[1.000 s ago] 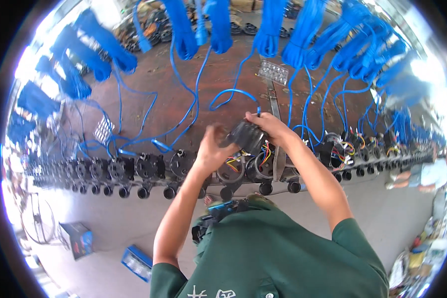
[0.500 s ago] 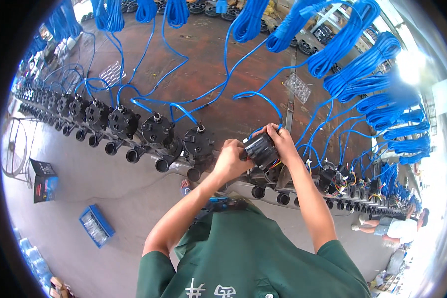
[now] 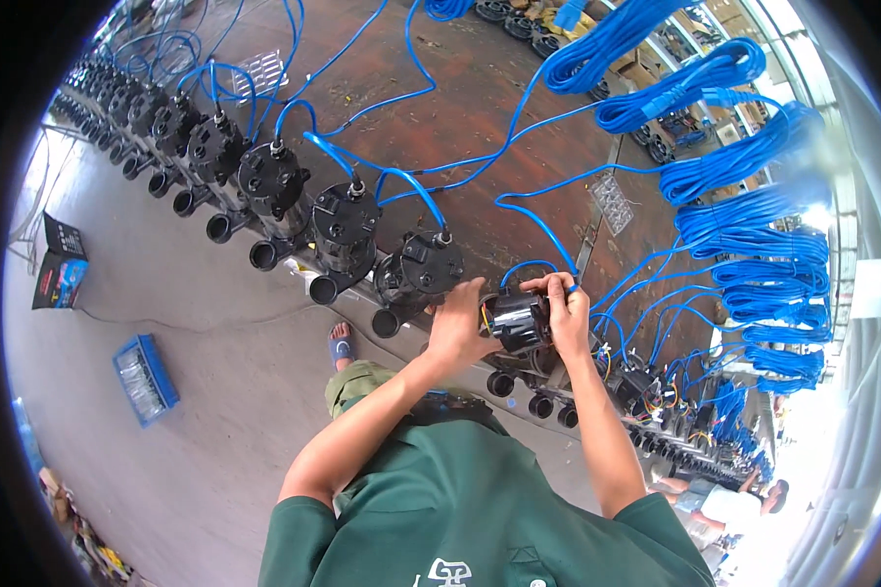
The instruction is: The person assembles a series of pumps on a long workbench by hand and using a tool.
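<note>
A glossy black round pump cover (image 3: 519, 322) is held in front of me, with a blue cable (image 3: 548, 256) running to its top. My right hand (image 3: 566, 315) is closed round its right side, thumb and fingers on the upper edge. My left hand (image 3: 457, 325) is at the cover's left side, fingers stretched and thumb apart; whether it touches the cover I cannot tell. Small coloured wires (image 3: 486, 315) show between the left hand and the cover. Left of that hand stands a black pump (image 3: 423, 266) with its own blue cable. The pump body beneath the cover is mostly hidden.
Several black pumps (image 3: 272, 181) form a row along the table edge to the left. Open pumps with loose wires (image 3: 636, 386) continue to the right. Coiled blue cables (image 3: 744, 220) lie at right. A blue crate (image 3: 147, 380) is on the floor; another person (image 3: 729, 504) is at far right.
My view has shifted, so the row of pumps appears lower and further right. The cover has turned in my right hand, and my left hand's fingers have spread from it.
</note>
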Demonstrator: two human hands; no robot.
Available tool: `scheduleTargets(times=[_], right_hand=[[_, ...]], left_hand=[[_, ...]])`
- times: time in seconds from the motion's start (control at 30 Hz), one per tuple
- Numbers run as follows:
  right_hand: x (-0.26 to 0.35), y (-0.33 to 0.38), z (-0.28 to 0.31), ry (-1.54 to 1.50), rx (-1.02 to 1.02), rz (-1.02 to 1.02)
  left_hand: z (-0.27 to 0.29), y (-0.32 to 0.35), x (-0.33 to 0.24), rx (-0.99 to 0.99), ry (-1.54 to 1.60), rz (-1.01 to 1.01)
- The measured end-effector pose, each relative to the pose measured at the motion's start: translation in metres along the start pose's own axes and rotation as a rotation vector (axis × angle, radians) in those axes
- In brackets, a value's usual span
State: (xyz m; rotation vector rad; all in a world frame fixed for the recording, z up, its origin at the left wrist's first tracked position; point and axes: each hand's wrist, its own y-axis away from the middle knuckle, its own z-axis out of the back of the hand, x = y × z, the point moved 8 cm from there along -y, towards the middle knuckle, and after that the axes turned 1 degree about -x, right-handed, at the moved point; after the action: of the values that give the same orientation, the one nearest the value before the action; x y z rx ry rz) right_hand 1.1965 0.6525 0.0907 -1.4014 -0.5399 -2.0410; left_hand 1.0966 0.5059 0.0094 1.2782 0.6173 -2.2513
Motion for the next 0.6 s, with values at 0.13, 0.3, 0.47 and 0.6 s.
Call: scheduleTargets(times=[0.13, 0.3, 0.47, 0.6], right_hand=[[0.01, -0.003, -0.006, 0.184, -0.018, 0.112], [0.01, -0.002, -0.001, 0.348, -0.04, 0.103], [0.018, 0.002, -0.005, 0.36, -0.06, 0.083], [0.021, 0.007, -0.006, 0.354, -0.115, 0.166]], left_hand=[[-0.006, -0.013, -0.007, 0.201, -0.261, 0.109], [0.012, -0.003, -0.023, 0.197, -0.35, -0.1], [0.016, 0.028, -0.021, 0.197, -0.397, -0.207], [0.011, 0.028, -0.027, 0.26, -0.443, -0.125]])
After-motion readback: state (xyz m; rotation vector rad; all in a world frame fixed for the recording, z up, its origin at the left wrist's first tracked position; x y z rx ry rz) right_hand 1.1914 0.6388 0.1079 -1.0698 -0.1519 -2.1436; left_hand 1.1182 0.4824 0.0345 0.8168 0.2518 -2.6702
